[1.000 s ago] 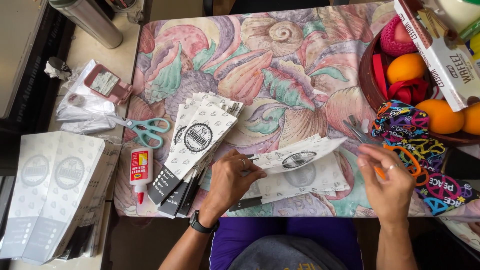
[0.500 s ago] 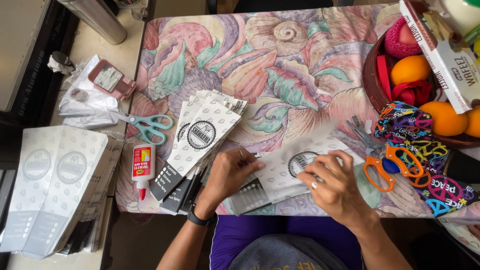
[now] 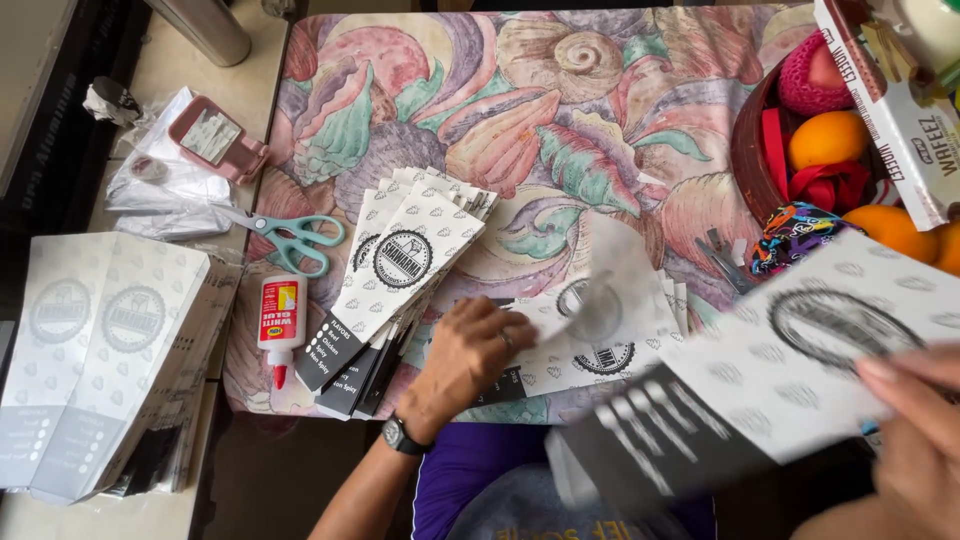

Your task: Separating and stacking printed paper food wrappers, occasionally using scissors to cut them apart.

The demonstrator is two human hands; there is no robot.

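Paper sleeve lifted in right hand; left hand presses flat sleeves on shell-patterned tablecloth.

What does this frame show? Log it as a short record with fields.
surface: shell-patterned cloth
left hand: pressing on flat printed sleeves
right hand: holding one printed sleeve, lifted and blurred
fanned stack: left of the left hand
teal scissors and glue bottle: left of the fanned stack
bowl of oranges: upper right

Left hand flat, palm down; right hand raised, fingers pinched
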